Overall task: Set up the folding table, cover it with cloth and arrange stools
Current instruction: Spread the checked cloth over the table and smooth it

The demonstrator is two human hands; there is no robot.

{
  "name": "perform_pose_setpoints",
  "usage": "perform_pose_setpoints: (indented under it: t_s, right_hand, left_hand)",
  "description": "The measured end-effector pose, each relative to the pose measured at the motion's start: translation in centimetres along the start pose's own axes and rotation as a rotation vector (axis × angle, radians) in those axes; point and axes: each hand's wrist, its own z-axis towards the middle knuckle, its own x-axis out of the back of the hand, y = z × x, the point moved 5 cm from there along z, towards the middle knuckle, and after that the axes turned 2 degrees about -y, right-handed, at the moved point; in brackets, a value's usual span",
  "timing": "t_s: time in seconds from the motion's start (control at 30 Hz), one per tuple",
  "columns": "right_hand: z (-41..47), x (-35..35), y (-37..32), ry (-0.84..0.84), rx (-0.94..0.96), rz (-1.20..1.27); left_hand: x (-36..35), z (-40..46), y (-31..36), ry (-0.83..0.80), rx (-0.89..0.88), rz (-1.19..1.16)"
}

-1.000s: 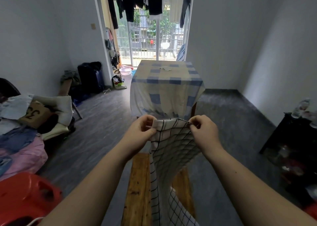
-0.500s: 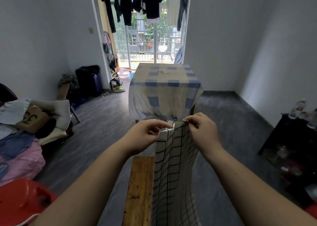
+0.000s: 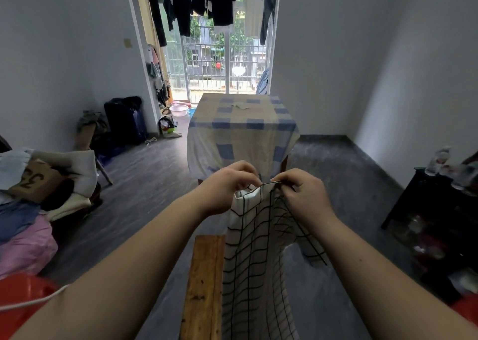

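White black-grid cloth [image 3: 258, 249], top edge pinched by left hand [image 3: 227, 184] and right hand [image 3: 302, 197], draping over wooden bench [image 3: 204, 283]

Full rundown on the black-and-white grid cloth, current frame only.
The white cloth with a thin black grid pattern looks like light woven fabric. Its top edge is bunched and pinched between the left hand and the right hand, held up in front of the person. The rest hangs down in loose vertical folds, one flap flaring out to the right. It drapes over the right part of the brown wooden bench below; whether it actually rests on the bench is unclear. Its lower end runs out of frame.
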Motion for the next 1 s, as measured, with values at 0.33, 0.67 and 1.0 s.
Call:
perform_pose_setpoints:
  t_s: [0.33,0.67,1.0]
  right_hand:
    - [1.3,1.5,1.6,0.103,-0.046,-0.013]
    - [6.9,3.9,1.3,0.103,-0.134,-0.137]
    - [12.5,2.1,-3.5,0.014,-0.101,-0.306]
  left_hand:
    - [4.1,0.5,-2.0,0.140,-0.013,0.203]
    - [12.9,-0.6,-5.0,0.281,0.068,0.305]
    - [17.7,-2.3,-4.6,0.285,0.057,0.003]
